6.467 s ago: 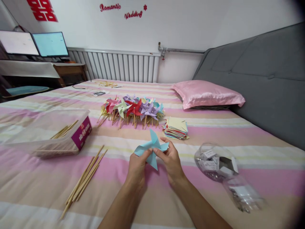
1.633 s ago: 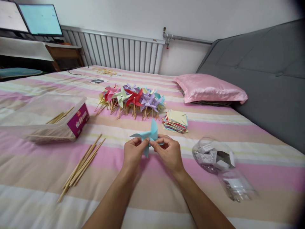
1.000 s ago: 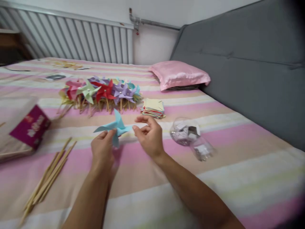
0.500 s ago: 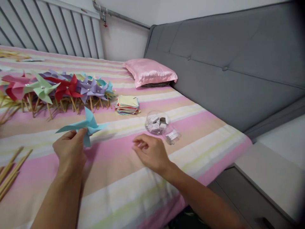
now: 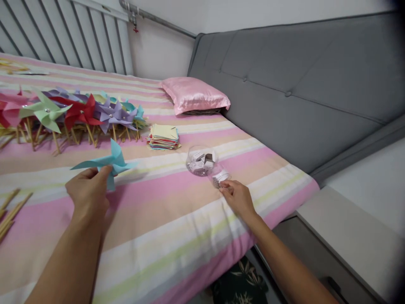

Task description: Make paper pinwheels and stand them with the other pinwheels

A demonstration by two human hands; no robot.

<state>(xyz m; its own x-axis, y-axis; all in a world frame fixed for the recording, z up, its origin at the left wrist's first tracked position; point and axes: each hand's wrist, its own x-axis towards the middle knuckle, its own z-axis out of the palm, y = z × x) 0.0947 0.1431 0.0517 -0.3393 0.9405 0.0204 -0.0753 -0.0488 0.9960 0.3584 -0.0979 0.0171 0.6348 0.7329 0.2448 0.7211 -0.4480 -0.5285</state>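
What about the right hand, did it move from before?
Yes, rightward. Against the round clear tub, the right hand went from left of it, at the blue paper pinwheel, to its near right, at the small clear container.

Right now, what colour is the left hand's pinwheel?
The pinwheel is light blue; the head view shows it.

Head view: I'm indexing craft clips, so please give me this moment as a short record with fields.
Left hand: pinches a light-blue paper pinwheel
Right hand: fingertips at a small clear container; grip unclear
Beside that container: round clear tub with small white boxes
Paper stack: pale yellow on top
Pinwheels on sticks: grouped left of the stack
Loose sticks: left edge, partly cut off
Background: pink pillow, grey headboard
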